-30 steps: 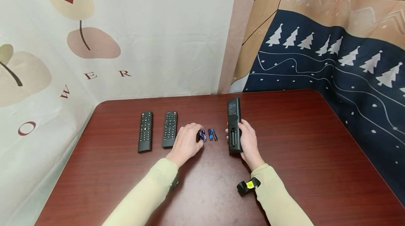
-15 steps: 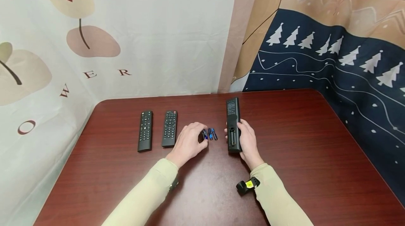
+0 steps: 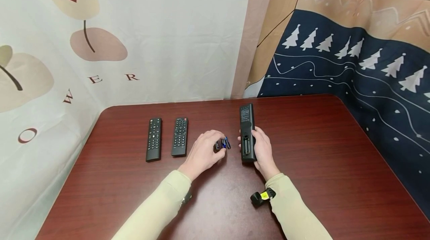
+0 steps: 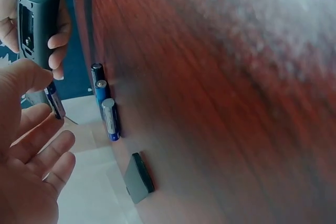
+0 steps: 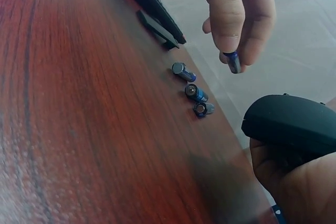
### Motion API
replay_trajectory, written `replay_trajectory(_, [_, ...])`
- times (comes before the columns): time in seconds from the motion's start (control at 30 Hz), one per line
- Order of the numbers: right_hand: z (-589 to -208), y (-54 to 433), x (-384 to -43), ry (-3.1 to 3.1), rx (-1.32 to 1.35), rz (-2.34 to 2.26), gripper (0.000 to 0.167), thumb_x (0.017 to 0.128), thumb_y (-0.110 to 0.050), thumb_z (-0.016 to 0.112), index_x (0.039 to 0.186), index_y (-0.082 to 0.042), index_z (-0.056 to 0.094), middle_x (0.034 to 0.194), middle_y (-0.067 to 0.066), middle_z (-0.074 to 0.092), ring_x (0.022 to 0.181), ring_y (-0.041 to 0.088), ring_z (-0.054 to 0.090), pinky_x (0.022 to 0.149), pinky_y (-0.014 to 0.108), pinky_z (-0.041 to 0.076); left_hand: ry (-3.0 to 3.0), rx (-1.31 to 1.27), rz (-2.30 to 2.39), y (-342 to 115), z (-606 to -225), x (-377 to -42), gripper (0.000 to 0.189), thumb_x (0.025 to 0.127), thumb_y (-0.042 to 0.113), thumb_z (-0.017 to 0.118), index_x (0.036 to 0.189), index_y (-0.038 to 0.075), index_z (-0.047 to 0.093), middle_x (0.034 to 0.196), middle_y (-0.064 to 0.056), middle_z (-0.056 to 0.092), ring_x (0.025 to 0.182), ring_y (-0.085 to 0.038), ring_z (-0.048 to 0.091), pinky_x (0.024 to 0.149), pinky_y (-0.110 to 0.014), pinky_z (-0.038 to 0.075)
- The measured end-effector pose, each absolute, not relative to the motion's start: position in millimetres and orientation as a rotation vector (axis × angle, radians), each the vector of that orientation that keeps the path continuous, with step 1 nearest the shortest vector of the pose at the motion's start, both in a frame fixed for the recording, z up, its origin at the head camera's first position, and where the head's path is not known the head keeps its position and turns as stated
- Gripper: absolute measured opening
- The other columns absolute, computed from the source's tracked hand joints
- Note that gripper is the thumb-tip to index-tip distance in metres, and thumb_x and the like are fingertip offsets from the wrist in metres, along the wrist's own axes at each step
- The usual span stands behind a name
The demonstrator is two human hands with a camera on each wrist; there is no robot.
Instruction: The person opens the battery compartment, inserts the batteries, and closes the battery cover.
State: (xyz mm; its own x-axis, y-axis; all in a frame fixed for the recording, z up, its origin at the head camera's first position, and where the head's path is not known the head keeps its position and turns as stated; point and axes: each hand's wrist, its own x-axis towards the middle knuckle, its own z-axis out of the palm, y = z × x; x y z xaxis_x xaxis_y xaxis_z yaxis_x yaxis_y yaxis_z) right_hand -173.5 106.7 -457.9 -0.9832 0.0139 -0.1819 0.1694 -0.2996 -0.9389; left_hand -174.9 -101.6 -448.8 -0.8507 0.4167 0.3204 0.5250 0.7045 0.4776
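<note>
My left hand pinches a blue-and-silver battery between thumb and fingers, lifted off the table. Three more batteries lie side by side on the tabletop beneath it, in blue and dark wrappers. To the right, my right hand grips a black remote control, its back turned up and its battery compartment uncovered. The right wrist view catches only the remote's rounded end, and in that view the held battery hangs a short way from it.
Two more black remotes lie keypad up on the left: one further out, one nearer. A small black battery cover rests by the loose batteries, screened by my left hand in the head view. Fabric hangings rise behind the brown table.
My left hand has shifted a little to the right, toward the remote, covering more of the loose batteries in the head view. The right hand and its remote have hardly moved.
</note>
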Motion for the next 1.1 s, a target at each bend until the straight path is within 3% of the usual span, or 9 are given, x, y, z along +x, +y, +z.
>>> replay_trajectory(1.1, [-460.3, 104.8, -175.0, 1.753, 0.233, -2.491, 0.042, 0.109, -0.018, 0.03, 0.142, 0.001, 0.048, 0.136, 0.032, 0.056, 0.09, 0.024, 0.072, 0.075, 0.037, 0.061, -2.586, -0.914, -0.998, -80.8, -448.4, -166.0, 0.024, 0.089, 0.014, 0.078, 0.111, 0.007, 0.074, 0.125, -0.005, 0.071, 0.121, -0.021, 0.064, 0.104, -0.051, 0.05])
